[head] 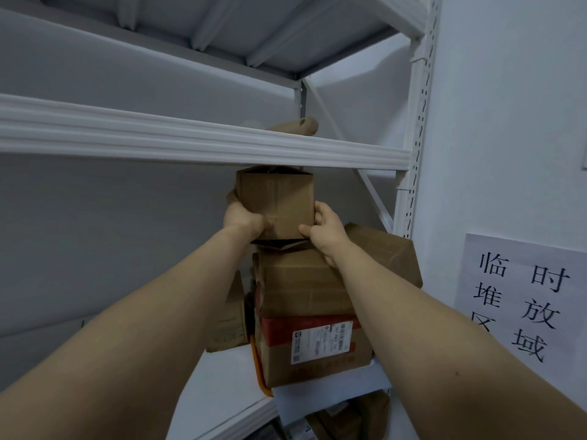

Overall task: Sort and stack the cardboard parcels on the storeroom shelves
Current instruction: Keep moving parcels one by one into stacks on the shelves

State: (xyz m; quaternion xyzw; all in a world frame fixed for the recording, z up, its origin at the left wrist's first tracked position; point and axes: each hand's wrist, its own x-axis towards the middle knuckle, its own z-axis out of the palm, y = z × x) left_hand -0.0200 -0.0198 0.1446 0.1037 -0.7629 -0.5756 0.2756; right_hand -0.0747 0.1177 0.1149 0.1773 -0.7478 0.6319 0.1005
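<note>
A small brown cardboard parcel (pixel 275 201) sits at the top of a stack, just under the white shelf beam (pixel 203 142). My left hand (pixel 243 217) grips its lower left side, and my right hand (pixel 327 231) grips its lower right corner. Below it lies a plain brown box (pixel 298 284), and under that a box with red tape and a white label (pixel 314 347). A crumpled brown parcel (pixel 390 255) leans behind the stack on the right.
Another brown parcel (pixel 227 325) stands left of the stack on the white shelf board (pixel 222 385). A tan piece (pixel 295 126) lies on the shelf above. The upright post (pixel 413 122) and a wall with a paper sign (pixel 521 300) close the right side.
</note>
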